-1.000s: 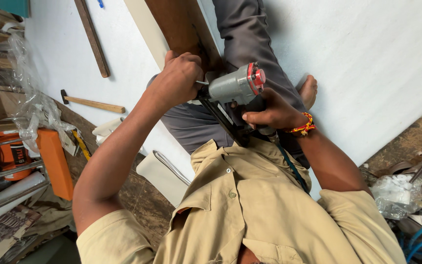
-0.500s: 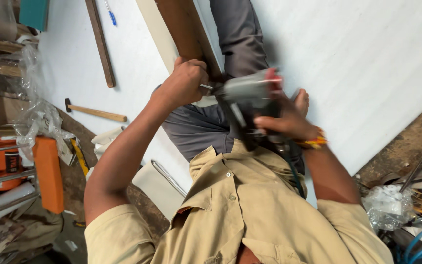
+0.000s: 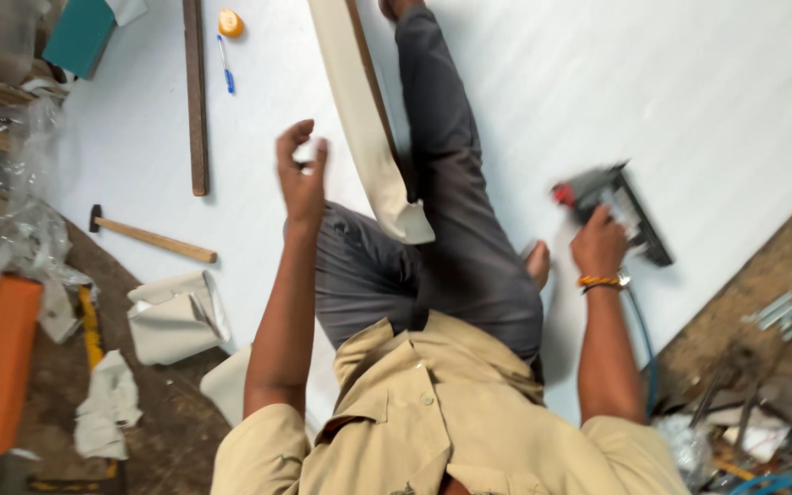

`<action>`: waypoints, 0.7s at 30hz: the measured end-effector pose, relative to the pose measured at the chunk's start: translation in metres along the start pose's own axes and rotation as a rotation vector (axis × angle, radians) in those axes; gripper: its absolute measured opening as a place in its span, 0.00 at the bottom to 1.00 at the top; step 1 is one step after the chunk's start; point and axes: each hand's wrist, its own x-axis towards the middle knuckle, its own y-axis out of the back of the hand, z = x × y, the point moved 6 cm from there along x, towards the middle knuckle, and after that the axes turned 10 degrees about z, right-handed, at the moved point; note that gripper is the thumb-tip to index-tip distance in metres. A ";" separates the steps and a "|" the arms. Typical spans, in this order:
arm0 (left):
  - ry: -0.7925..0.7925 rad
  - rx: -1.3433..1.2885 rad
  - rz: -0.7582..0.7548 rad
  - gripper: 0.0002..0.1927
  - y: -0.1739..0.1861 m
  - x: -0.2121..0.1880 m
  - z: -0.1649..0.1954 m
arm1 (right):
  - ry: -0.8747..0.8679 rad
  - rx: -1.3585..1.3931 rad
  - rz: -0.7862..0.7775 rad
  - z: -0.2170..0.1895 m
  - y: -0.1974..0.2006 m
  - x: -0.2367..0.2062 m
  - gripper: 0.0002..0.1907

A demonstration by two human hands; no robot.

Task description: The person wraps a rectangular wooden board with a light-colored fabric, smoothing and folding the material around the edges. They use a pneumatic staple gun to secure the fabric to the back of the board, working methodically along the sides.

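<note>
My right hand (image 3: 599, 246) grips the nail gun (image 3: 611, 206), which sits on the white board (image 3: 735, 110) just beside my foot (image 3: 536, 264). My left hand (image 3: 302, 174) is raised, empty, fingers loosely curled, near the beige strip (image 3: 364, 128) lying across my leg. A hammer (image 3: 150, 237) lies well apart to the left.

The one camera sits on my head, looking steeply down my chest and legs to the white board (image 3: 708, 82) I sit on, close enough that my shirt (image 3: 451, 422) fills the bottom.
</note>
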 end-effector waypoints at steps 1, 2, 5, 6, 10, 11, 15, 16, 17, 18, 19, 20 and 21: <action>0.008 0.132 -0.050 0.35 -0.008 -0.003 -0.011 | 0.017 0.034 0.035 -0.007 -0.002 -0.002 0.27; 0.014 0.263 -0.098 0.46 -0.018 -0.003 -0.019 | 0.037 0.069 0.074 -0.016 0.000 -0.002 0.32; -0.094 0.323 -0.104 0.63 -0.052 0.012 -0.011 | 0.038 -0.029 0.008 -0.032 0.008 0.017 0.24; -0.095 0.300 -0.099 0.66 -0.064 0.017 -0.004 | 0.096 -0.018 0.040 -0.044 0.022 0.024 0.20; -0.032 0.386 -0.120 0.71 -0.126 0.049 0.025 | 0.188 0.679 0.058 -0.126 0.067 0.084 0.12; 0.004 0.453 -0.136 0.71 -0.135 0.054 0.028 | 0.151 0.916 -0.018 -0.155 0.069 0.098 0.13; 0.156 0.331 -0.175 0.67 -0.138 0.062 0.026 | 0.123 1.514 -0.302 -0.268 0.070 0.152 0.21; 0.139 0.294 -0.152 0.67 -0.131 0.064 0.026 | 0.042 1.585 -0.375 -0.292 0.063 0.163 0.21; 0.121 0.258 -0.132 0.67 -0.125 0.068 0.025 | -0.044 1.655 -0.447 -0.315 0.055 0.172 0.21; 0.082 0.286 -0.111 0.66 -0.117 0.076 0.026 | 0.053 1.506 -0.362 -0.338 0.053 0.177 0.22; 0.042 0.314 -0.091 0.65 -0.107 0.088 0.027 | 0.145 1.354 -0.274 -0.360 0.051 0.178 0.23; 0.002 0.341 -0.071 0.64 -0.100 0.099 0.029 | 0.179 1.286 -0.308 -0.377 0.044 0.172 0.24; 0.099 0.429 -0.101 0.62 -0.095 0.110 0.023 | 0.215 1.218 -0.342 -0.392 0.039 0.162 0.24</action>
